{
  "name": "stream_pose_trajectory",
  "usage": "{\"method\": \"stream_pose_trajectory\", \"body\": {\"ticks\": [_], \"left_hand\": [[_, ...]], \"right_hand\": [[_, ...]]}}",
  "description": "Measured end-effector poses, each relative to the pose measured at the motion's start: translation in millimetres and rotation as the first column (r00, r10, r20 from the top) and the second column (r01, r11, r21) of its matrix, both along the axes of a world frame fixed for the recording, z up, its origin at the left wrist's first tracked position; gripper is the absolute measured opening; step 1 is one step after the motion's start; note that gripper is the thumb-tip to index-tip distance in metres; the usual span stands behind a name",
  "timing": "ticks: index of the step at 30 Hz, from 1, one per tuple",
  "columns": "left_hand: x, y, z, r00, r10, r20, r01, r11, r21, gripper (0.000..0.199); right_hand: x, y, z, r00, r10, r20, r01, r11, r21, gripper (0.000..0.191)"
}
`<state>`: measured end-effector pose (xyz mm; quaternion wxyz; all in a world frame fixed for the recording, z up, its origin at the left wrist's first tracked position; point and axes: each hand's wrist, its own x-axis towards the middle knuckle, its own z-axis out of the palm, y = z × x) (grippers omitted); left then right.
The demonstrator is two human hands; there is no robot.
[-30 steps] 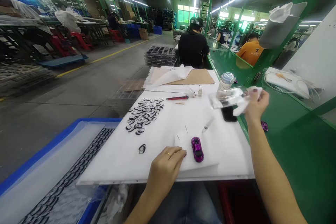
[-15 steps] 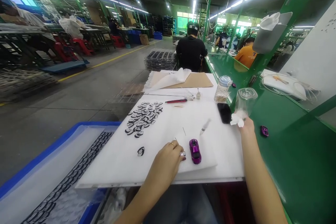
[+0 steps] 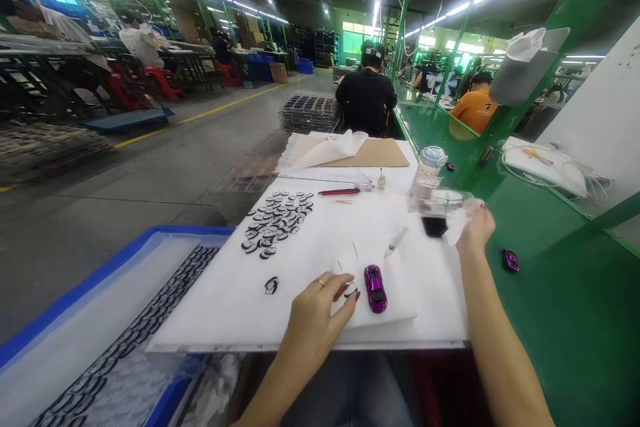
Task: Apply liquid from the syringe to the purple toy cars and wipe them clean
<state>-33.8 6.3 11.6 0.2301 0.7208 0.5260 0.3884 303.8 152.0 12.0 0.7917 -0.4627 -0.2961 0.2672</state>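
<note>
My left hand (image 3: 317,310) rests at the front of the white-covered table, thumb and fingers closed around a small black-and-white curved piece (image 3: 351,289). Right beside it lies a shiny purple toy car (image 3: 375,289). At the table's right edge my right hand (image 3: 477,227) grips a crumpled white tissue (image 3: 456,223) together with a clear plastic container (image 3: 440,197), tilted on its side and blurred. Below the container a black phone (image 3: 434,227) is partly hidden. A single black-and-white piece (image 3: 271,285) lies left of my left hand; many similar pieces (image 3: 280,220) lie spread behind it.
A red pen (image 3: 340,191), a syringe-like tube (image 3: 396,241) and a lidded bottle (image 3: 431,163) are on the table. A blue tray (image 3: 150,240) with rows of black pieces stands at left. Another purple car (image 3: 511,260) sits on the green bench (image 3: 550,300). A co-worker (image 3: 367,90) sits ahead.
The clear container has gone from upside down to lying sideways, tipped left over the phone. My right hand has turned with it. The left thumb and fingers have spread slightly around the small piece.
</note>
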Motion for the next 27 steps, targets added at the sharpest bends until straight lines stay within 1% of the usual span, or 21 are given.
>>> {"method": "stream_pose_trajectory", "body": {"ticks": [1, 2, 3, 4, 6, 7, 8, 9, 10, 12, 14, 16, 17, 18, 19, 20, 21, 22, 23, 24, 27], "left_hand": [[1, -3, 0.5, 0.994, -0.017, 0.111, 0.021, 0.999, -0.037, 0.018], [2, -6, 0.9, 0.972, -0.025, 0.236, 0.047, 0.995, -0.089, 0.018], [4, -10, 1.1, 0.929, -0.013, 0.37, 0.074, 0.986, -0.15, 0.019], [6, -13, 1.1, 0.864, 0.016, 0.503, 0.105, 0.972, -0.211, 0.021], [11, -19, 0.5, 0.694, 0.078, 0.716, 0.191, 0.938, -0.288, 0.026], [13, -20, 0.0, 0.609, 0.096, 0.787, 0.24, 0.924, -0.299, 0.028], [16, -21, -0.6, 0.529, 0.103, 0.843, 0.287, 0.912, -0.291, 0.028], [18, -22, -1.1, 0.454, 0.098, 0.886, 0.337, 0.901, -0.273, 0.028], [19, -22, -1.7, 0.382, 0.095, 0.919, 0.386, 0.887, -0.252, 0.028], [21, -21, -2.8, 0.247, 0.111, 0.963, 0.473, 0.853, -0.22, 0.028], [23, -20, -3.7, 0.149, 0.147, 0.978, 0.534, 0.82, -0.205, 0.029], [23, -19, -4.3, 0.096, 0.19, 0.977, 0.558, 0.802, -0.211, 0.029], [24, -19, -4.5, 0.08, 0.205, 0.976, 0.563, 0.799, -0.214, 0.03], [25, -19, -4.7, 0.07, 0.213, 0.974, 0.566, 0.796, -0.215, 0.031], [26, -19, -4.9, 0.063, 0.215, 0.975, 0.569, 0.794, -0.212, 0.031], [27, -19, -5.2, 0.06, 0.216, 0.975, 0.574, 0.791, -0.211, 0.031], [28, -19, -5.4, 0.06, 0.218, 0.974, 0.578, 0.788, -0.212, 0.031], [30, -20, -5.6, 0.065, 0.221, 0.973, 0.581, 0.784, -0.217, 0.031], [31, -20, -5.7, 0.074, 0.228, 0.971, 0.58, 0.782, -0.228, 0.03], [32, -20, -5.7, 0.084, 0.235, 0.968, 0.573, 0.783, -0.24, 0.029], [33, -20, -5.7, 0.117, 0.255, 0.96, 0.525, 0.804, -0.277, 0.03]], "right_hand": [[-6, 2, 9.1, 0.993, -0.047, 0.104, 0.044, 0.999, 0.028, 0.029], [-13, 4, 18.6, 0.972, -0.063, 0.226, 0.052, 0.997, 0.055, 0.027], [-20, 6, 28.2, 0.938, -0.048, 0.345, 0.023, 0.997, 0.076, 0.028], [-29, 7, 37.2, 0.892, -0.008, 0.451, -0.031, 0.996, 0.079, 0.03], [-45, 10, 52.0, 0.784, 0.099, 0.613, -0.16, 0.986, 0.046, 0.034], [-53, 12, 57.6, 0.737, 0.142, 0.661, -0.209, 0.978, 0.024, 0.034], [-59, 13, 62.1, 0.708, 0.161, 0.687, -0.235, 0.972, 0.015, 0.032], [-65, 15, 65.5, 0.703, 0.152, 0.694, -0.237, 0.971, 0.027, 0.028], [-69, 15, 68.1, 0.721, 0.119, 0.683, -0.22, 0.974, 0.062, 0.026], [-77, 9, 70.9, 0.792, 0.016, 0.61, -0.151, 0.974, 0.17, 0.032], [-87, -10, 70.5, 0.864, -0.079, 0.498, -0.078, 0.955, 0.285, 0.037], [-100, -45, 66.6, 0.889, -0.1, 0.447, -0.065, 0.938, 0.339, 0.035], [-107, -66, 63.4, 0.881, -0.073, 0.468, -0.095, 0.941, 0.325, 0.031], [-116, -88, 59.8, 0.814, 0.009, 0.581, -0.183, 0.953, 0.242, 0.021], [-124, -109, 56.0, 0.697, 0.047, 0.716, -0.26, 0.947, 0.19, 0.01], [-133, -127, 52.4, 0.562, 0.088, 0.822, -0.346, 0.928, 0.138, 0.004], [-141, -141, 49.3, 0.458, 0.109, 0.882, -0.407, 0.908, 0.099, 0.012], [-148, -152, 46.7, 0.377, 0.104, 0.92, -0.439, 0.895, 0.079, 0.02], [-153, -158, 44.6, 0.33, 0.089, 0.94, -0.453, 0.889, 0.075, 0.025], [-157, -162, 43.0, 0.306, 0.066, 0.95, -0.45, 0.889, 0.083, 0.028], [-158, -162, 40.6, 0.217, -0.013, 0.976, -0.455, 0.884, 0.113, 0.033]]}}
